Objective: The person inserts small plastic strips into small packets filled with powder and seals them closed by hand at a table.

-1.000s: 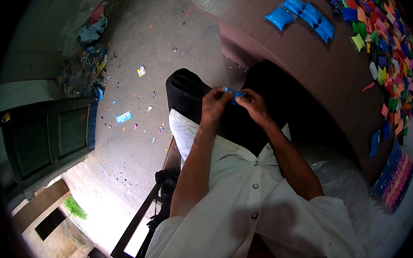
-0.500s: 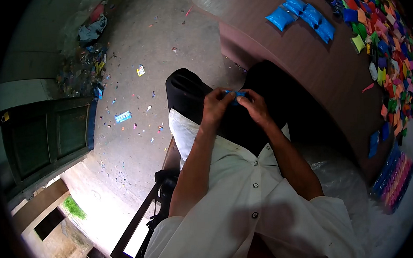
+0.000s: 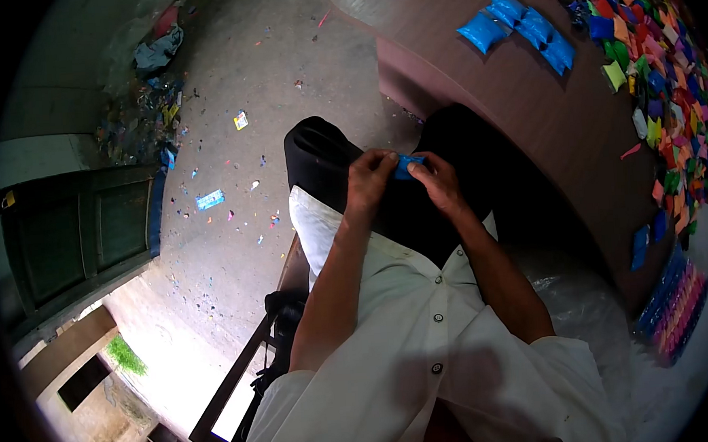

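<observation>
Above my lap, a small blue packet [image 3: 405, 168] is held between both hands. My left hand [image 3: 370, 181] pinches its left end with thumb and fingers. On the other end, my right hand [image 3: 439, 182] is closed, the thumb pressed on the packet. Part of the packet is hidden by my fingers. Several similar blue packets [image 3: 482, 32] lie in a group on the brown table [image 3: 525, 105], ahead and to the right of my hands.
A large heap of small coloured packets [image 3: 671, 104] covers the table's right side. Pink and blue strips [image 3: 679, 306] lie at the lower right. Scraps and a blue-white wrapper [image 3: 210, 200] litter the floor at left, near a dark green door [image 3: 79, 238].
More of the blue packet now shows between my hands. My left fingers have shifted slightly towards its left end; the right hand stays nearly in place.
</observation>
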Demonstrator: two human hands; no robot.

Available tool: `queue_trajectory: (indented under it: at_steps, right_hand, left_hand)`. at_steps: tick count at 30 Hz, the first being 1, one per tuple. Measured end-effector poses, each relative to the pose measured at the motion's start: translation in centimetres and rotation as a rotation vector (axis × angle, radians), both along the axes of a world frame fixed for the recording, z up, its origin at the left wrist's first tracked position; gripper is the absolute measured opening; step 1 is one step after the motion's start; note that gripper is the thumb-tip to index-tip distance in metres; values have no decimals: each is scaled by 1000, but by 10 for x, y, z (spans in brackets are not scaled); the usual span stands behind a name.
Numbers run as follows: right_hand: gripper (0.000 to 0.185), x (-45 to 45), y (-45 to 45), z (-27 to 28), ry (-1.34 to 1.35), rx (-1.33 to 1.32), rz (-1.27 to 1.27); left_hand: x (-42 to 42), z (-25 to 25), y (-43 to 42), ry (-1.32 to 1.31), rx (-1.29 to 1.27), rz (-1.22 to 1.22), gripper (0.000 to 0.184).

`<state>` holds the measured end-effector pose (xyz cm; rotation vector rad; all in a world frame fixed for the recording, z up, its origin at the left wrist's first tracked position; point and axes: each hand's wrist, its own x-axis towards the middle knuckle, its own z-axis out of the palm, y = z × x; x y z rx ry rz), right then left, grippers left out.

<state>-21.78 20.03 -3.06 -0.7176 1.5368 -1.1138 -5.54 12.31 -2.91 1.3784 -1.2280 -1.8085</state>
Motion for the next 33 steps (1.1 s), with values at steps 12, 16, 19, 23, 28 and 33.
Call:
queue_trajectory:
  at_steps: [12, 16, 19, 23, 28, 33]
  right_hand:
    - [36, -2, 1, -19, -151, 10, -61]
    - [38, -1, 0, -19, -168, -8, -46]
    - [38, -5, 2, -16, -222, 27, -19]
    - [37, -4, 4, -12, -204, 50, -70]
    - [37, -1, 3, -6, -211, 18, -53]
    - [35, -4, 0, -4, -315, 60, -43]
  left_hand:
    - [-4, 6, 2, -164, -87, -147, 31]
    - [-4, 16, 1, -231, -99, -128, 32]
    - [-3, 17, 0, -192, -60, -128, 33]
    - [-3, 5, -1, -168, -17, -178, 34]
    - [-1, 0, 0, -198, -120, -163, 34]
    - [-2, 10, 0, -107, 1, -63, 35]
